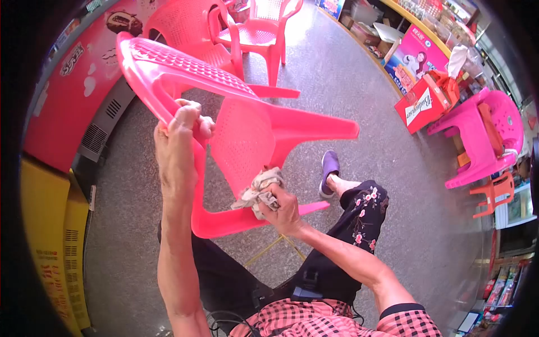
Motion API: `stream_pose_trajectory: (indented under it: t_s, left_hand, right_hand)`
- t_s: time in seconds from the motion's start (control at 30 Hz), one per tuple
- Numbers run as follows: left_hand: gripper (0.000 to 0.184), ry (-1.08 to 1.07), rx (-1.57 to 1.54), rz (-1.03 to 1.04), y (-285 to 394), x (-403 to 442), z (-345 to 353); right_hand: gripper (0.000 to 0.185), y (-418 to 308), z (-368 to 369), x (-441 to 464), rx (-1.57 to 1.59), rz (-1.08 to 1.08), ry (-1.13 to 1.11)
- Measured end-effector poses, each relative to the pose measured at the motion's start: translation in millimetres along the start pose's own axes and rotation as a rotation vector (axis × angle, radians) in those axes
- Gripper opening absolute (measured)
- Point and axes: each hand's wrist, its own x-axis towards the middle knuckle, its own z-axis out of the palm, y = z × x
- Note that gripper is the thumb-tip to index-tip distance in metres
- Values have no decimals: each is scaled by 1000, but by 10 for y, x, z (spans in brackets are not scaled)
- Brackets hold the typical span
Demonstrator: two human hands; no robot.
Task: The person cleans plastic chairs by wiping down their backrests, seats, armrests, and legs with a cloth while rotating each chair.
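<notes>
A pink plastic armchair [241,132] is tipped on its side in front of me, its perforated seat facing me and its legs pointing right. My left hand [182,126] is closed round the chair's arm where it meets the backrest. In my right hand [283,210] is a crumpled pale cloth [261,191], pressed against the front of the chair near the lower leg. The fingers of the right hand are partly hidden by the cloth.
Pink chairs [185,28] stand behind at the upper left beside a red freezer [62,95]. A yellow cabinet [50,241] is at the left. To the right are a red Budweiser box [424,104], a magenta stool [483,137] and a small orange chair [494,194].
</notes>
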Motion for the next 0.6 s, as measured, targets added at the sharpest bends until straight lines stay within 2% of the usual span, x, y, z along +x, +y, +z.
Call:
stream_pose_trajectory:
  t_s: [0.03,0.1,0.17,0.23,0.3,0.37,0.4,0.47,0.57,0.6]
  left_hand:
    - [12,8,-10,15,1,-8,19]
    - [6,58,23,-54,13,-33,112]
    - [9,77,49,-75,15,-94,175]
    - [10,-27,118,-71,-8,-126,228]
    - [10,-84,116,-83,6,-155,284]
    - [10,-73,102,-77,-7,-113,273]
    - [11,-59,92,-45,-51,-108,307]
    - [12,-51,66,-33,-41,-110,336]
    - [13,-75,61,-10,-78,-71,325]
    - [12,-48,68,-18,-74,-73,315]
  right_hand:
    - [24,-41,-26,19,3,58,-78]
    - [25,-145,-94,46,-9,42,-123]
    - [25,-366,-161,119,-17,53,-164]
    - [20,-656,-307,533,-210,-314,-129]
    - [25,-627,-389,1016,-617,-482,-172]
    - [26,-528,-363,1430,-1032,-326,-319]
    - [26,-480,-301,1541,-1032,-325,-313]
    - [23,-384,-127,1674,-1245,-219,-627]
    - [21,-212,66,1410,-1114,-257,-690]
    - [21,-261,86,1306,-1066,-274,-790]
